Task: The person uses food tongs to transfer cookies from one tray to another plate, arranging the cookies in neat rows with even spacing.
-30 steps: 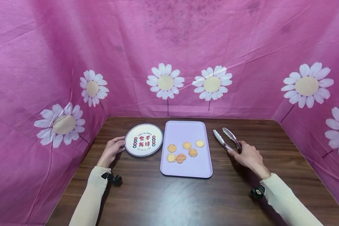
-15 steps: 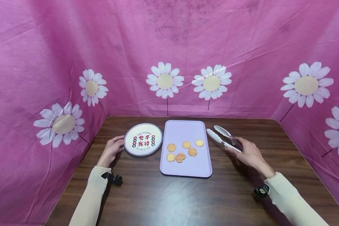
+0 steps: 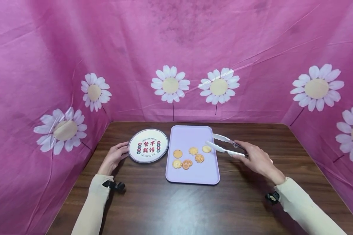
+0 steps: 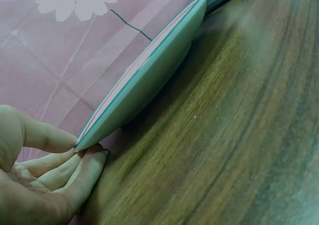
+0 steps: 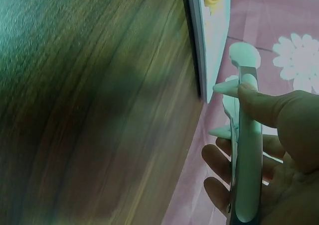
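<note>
White-tipped tongs point(image 3: 223, 150) are gripped in your right hand point(image 3: 254, 158), your thumb pressed on one side and your fingers curled along the other. You have their two arms spread apart, the ends reaching left over the right edge of the purple tray point(image 3: 191, 135); the nearer tip is beside the pale round cookie point(image 3: 207, 149), and you cannot tell from these views whether the two touch. Your left hand point(image 3: 114, 157) pinches the left rim of the round white plate point(image 3: 148, 146), thumb above and fingers beneath, with the plate resting on the table point(image 3: 188, 209). Red characters stand in the plate's middle, facing you. Just right of it lies the tray, bearing five more cookies: left of the pale one you see a flower-shaped cookie point(image 3: 193, 150), with a swirled cookie point(image 3: 199, 158) just nearer; farther left is a flat round cookie point(image 3: 177, 153), and nearer to you a light scalloped cookie point(image 3: 177, 164) sits just beside a pretzel-shaped cookie point(image 3: 187, 164). Your cream sleeves point(image 3: 92, 199) reach in over the dark wood, and pink cloth point(image 3: 176, 45) printed with white daisies point(image 3: 170, 85) hangs beyond its far edge.
</note>
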Demonstrator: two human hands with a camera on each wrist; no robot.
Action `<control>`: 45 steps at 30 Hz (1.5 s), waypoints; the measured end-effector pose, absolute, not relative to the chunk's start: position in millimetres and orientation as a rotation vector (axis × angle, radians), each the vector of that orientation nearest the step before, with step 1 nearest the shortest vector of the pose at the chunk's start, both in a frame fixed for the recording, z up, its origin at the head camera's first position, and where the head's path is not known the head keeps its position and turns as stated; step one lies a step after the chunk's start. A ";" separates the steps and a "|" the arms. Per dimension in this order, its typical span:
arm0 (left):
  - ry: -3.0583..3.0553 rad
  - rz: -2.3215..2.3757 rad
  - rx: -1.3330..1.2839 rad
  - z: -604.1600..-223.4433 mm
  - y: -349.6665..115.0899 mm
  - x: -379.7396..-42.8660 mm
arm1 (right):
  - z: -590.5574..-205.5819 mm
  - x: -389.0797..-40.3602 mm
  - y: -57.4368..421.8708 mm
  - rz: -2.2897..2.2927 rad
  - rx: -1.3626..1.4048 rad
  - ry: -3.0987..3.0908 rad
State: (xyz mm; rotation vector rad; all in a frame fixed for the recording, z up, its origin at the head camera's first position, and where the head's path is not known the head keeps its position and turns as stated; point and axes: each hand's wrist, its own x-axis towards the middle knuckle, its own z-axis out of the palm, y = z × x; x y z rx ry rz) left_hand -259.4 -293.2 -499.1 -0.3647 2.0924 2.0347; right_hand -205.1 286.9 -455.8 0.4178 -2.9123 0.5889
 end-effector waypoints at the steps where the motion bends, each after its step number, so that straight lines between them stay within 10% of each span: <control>1: 2.089 2.035 -0.365 -499.1 -293.8 -259.0 | -455.8 -204.6 285.3 0.579 0.428 -2.911; 45: 2.102 2.051 -0.421 -501.0 -286.7 -259.1 | -433.3 -214.7 263.5 0.257 0.738 -2.923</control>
